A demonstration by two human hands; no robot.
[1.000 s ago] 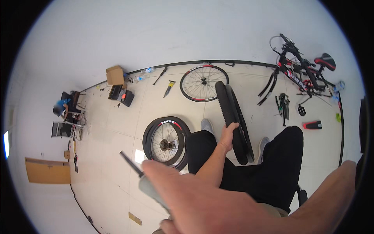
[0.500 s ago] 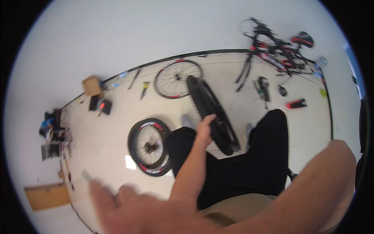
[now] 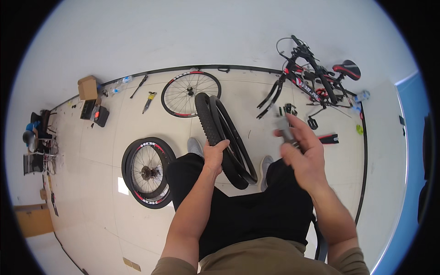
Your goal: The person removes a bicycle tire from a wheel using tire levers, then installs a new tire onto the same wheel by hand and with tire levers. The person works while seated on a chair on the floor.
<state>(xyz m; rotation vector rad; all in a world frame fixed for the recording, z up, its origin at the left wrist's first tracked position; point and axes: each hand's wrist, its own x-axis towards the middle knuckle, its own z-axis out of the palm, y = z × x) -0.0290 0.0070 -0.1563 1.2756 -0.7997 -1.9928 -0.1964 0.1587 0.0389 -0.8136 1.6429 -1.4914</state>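
Head view: your left forearm comes up from the lower edge, angled slightly right, left hand out between your knees, fingers wrapped around the near side of the black knobby tire, thumb pointing right across it. Tire's tilted, top leaning left, between your shoes; can't tell if it touches the floor. Your right elbow is bent, forearm angled up-left, right hand raised over your right knee, fingers curled on a grey tool, thumb on its near side; tool's blurred, type unclear. Wheel with sprockets lies left of your left knee, bike frame ahead-right by the wall.
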